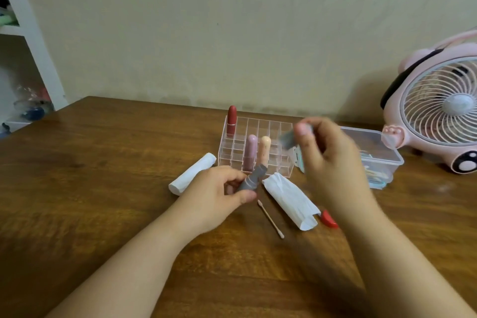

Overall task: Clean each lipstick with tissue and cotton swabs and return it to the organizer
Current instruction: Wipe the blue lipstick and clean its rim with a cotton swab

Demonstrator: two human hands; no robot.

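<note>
My left hand grips a grey lipstick by its base, its uncapped tip pointing toward the clear organizer. My right hand is raised and blurred, pinching the grey cap between thumb and fingers. In the organizer stand a red lipstick, a mauve one and a peach one. A folded white tissue lies in front of the organizer, with a cotton swab to its left on the table.
A rolled tissue lies left of the organizer. A red cap-like piece sits by the folded tissue. A clear plastic box of swabs and a pink desk fan stand at the right. A white shelf is at the far left.
</note>
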